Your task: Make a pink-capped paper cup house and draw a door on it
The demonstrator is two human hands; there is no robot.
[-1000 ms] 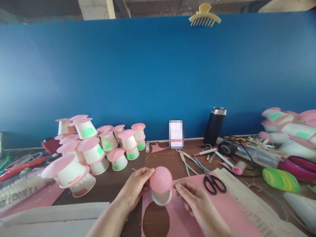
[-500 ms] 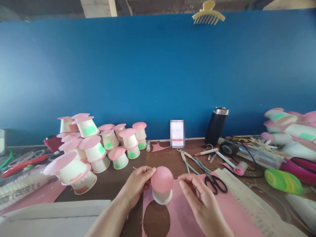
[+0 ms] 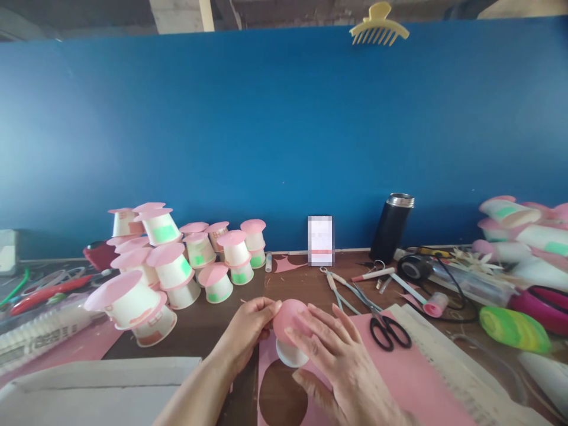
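Observation:
A pink paper disc (image 3: 286,322) lies over a white paper cup (image 3: 290,354) in front of me. My left hand (image 3: 252,325) pinches the left edge of the disc between thumb and fingers. My right hand (image 3: 337,361) lies with its fingers spread across the right side of the disc, fingertips on its surface. Part of the disc and the cup's right side are hidden behind those fingers. Under the cup is a pink sheet (image 3: 403,378) with a round hole cut in it.
Stacked cups with pink discs (image 3: 168,263) stand at the left; more cups (image 3: 523,236) are piled at the right. Black-handled scissors (image 3: 390,331), pliers (image 3: 339,290) and a dark flask (image 3: 393,228) sit beyond my right hand. A white board (image 3: 102,387) lies front left.
My right hand has moved left from beside the disc, its fingers spreading onto the disc's right side. My left hand keeps its pinch on the edge.

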